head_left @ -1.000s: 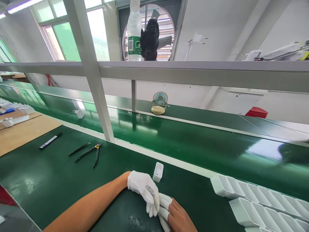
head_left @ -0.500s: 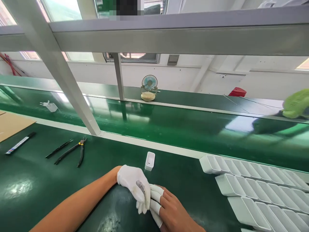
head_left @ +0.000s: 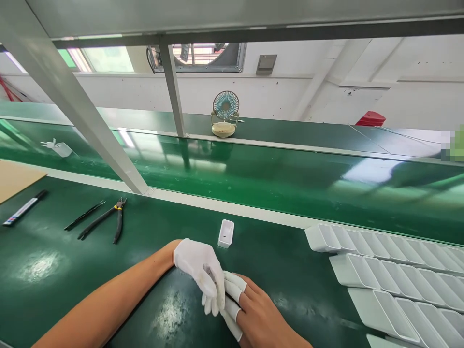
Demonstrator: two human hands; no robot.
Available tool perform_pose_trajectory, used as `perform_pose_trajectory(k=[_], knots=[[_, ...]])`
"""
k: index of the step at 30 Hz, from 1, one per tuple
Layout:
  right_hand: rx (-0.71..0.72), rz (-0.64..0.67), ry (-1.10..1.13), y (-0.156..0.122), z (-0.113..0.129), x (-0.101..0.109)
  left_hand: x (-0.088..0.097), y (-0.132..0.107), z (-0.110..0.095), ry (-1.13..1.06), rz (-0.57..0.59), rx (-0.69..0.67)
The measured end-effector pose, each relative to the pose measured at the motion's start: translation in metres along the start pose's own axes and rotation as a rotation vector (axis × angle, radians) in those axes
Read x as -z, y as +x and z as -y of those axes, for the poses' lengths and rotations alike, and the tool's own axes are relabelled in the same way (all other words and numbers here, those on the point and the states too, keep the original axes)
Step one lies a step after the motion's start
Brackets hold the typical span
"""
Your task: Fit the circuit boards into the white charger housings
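My left hand (head_left: 201, 268), in a white glove, is closed, its fingers bent down and pressed together. Against its fingertips lies my right hand (head_left: 255, 309), wearing white finger cots. The right fingers are close together and closed, with their tips partly hidden behind the left hand. Whether anything is held between the two hands cannot be made out. Just beyond them, a small white plastic box (head_left: 225, 234) with a slot in its bottom stands on the dark green table (head_left: 145, 270), touched by neither hand.
Several rows of white plastic boxes (head_left: 377, 270) fill the right side. Pliers (head_left: 118, 217), tweezers (head_left: 85, 215) and a marker-like stick (head_left: 25, 208) lie at left. Across the green conveyor belt (head_left: 253, 179) stands a small fan (head_left: 224, 113). A slanting metal post (head_left: 97, 125) rises at left; a white plug adapter (head_left: 58, 147) lies on the belt.
My view has tilted, so the table and fan sit higher in the picture and the overhead beam has shifted. Both hands stay together in nearly the same pose.
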State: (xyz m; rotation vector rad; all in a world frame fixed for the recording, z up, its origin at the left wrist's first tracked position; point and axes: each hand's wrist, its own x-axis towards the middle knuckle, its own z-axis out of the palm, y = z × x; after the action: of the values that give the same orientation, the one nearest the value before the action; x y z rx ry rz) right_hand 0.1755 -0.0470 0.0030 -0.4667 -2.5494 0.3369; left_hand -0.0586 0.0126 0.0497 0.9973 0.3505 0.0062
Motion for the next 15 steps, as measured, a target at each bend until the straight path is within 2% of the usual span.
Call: perform_pose_trajectory(k=[5, 10, 12, 15], knots=[[-0.173, -0.102, 0.221, 0.015, -0.004, 0.016, -0.004, -0.004, -0.002, 0.032, -0.069, -0.041], [-0.313, -0.199, 0.303, 0.015, -0.012, 0.016, -0.016, -0.009, -0.005, 0.183, -0.19, -0.087], [-0.316, -0.197, 0.303, 0.014, -0.012, 0.015, -0.025, -0.007, 0.001, 0.281, -0.169, -0.09], [-0.283, -0.184, 0.262, 0.013, -0.009, 0.015, -0.038, -0.001, 0.022, 0.33, -0.01, -0.06]])
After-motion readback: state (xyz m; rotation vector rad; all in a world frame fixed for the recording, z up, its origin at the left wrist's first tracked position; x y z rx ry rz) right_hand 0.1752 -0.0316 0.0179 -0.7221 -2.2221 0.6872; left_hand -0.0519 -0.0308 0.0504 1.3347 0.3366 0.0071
